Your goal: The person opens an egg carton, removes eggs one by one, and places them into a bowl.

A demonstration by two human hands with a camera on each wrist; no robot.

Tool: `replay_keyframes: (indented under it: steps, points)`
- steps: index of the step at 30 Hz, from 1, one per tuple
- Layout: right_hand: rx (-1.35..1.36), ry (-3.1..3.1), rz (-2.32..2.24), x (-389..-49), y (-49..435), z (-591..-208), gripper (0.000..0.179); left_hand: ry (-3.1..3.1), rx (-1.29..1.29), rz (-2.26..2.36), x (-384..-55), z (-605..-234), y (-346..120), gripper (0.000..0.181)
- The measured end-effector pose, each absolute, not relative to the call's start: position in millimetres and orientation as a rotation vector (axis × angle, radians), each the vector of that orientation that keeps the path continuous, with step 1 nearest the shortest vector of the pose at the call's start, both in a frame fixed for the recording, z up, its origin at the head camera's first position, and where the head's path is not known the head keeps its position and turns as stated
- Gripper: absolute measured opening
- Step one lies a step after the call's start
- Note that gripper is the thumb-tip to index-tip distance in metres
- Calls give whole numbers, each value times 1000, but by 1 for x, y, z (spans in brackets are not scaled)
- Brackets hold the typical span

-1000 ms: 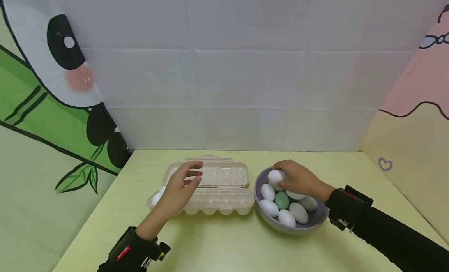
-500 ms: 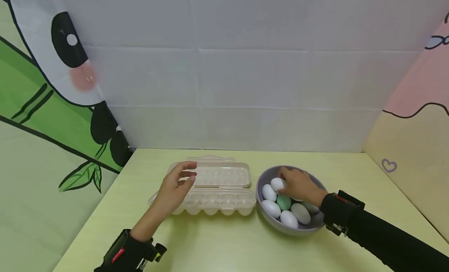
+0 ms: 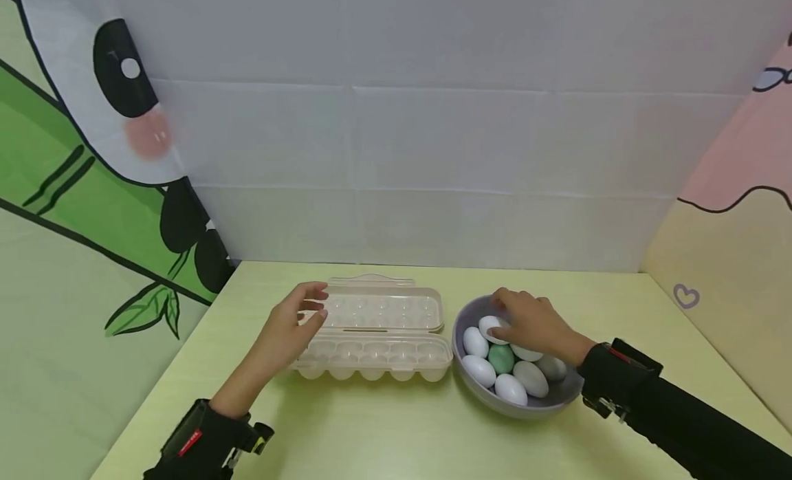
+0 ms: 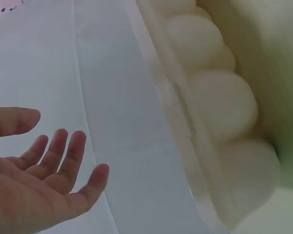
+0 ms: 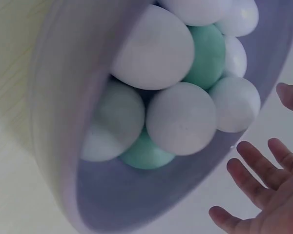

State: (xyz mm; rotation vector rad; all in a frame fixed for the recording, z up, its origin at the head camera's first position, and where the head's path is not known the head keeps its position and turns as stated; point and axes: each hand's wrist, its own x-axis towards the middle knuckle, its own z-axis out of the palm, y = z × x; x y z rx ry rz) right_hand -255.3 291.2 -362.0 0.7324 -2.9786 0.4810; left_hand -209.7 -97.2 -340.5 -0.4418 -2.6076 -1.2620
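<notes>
My left hand [image 3: 286, 332] hangs beside the left end of a translucent plastic egg carton [image 3: 396, 356], fingers loosely bent and holding nothing. The carton's lid [image 3: 390, 308] is folded back, and its left end is hidden behind this hand. In the left wrist view the carton's round cups [image 4: 224, 105] bulge a little way off from the fingers. My right hand [image 3: 537, 323] hovers over a lilac bowl [image 3: 516, 409] of eggs, thumb and fingers spread close above a white egg [image 3: 490, 326]. In the right wrist view its fingers are apart, with nothing gripped.
Several white eggs [image 3: 510, 389], a green egg [image 3: 501, 358] and greyish eggs [image 3: 530, 377] fill the bowl. The bowl stands just right of the carton on the pale yellow table [image 3: 371, 432]. A white cloth backdrop [image 3: 433, 143] rises behind the table's far edge.
My right hand has lowered a white egg into the bowl and let it go, then risen slightly. The left hand has moved left, uncovering more of the carton.
</notes>
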Motion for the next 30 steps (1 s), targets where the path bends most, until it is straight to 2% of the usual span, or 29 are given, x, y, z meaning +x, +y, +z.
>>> replay_keyframes:
  steps: [7,12,15,19,30]
  points:
    - [775,-2913,517,-269,305,-353,40,-2891,-195,-697,-232,-342,-117,40]
    - [818,-2897,508,-281,314,-352,36,-3184,-5,-498,-237,-348,-126,48]
    - [859,-2887,518,-289,318,-352,35,-3294,62,-494,-236,-353,-129,39]
    - [870,-2888,539,-289,318,-354,35,-3286,37,-501,-237,-358,-132,27]
    - [864,-2887,556,-288,316,-355,33,-3179,-32,-446,-238,-358,-132,24]
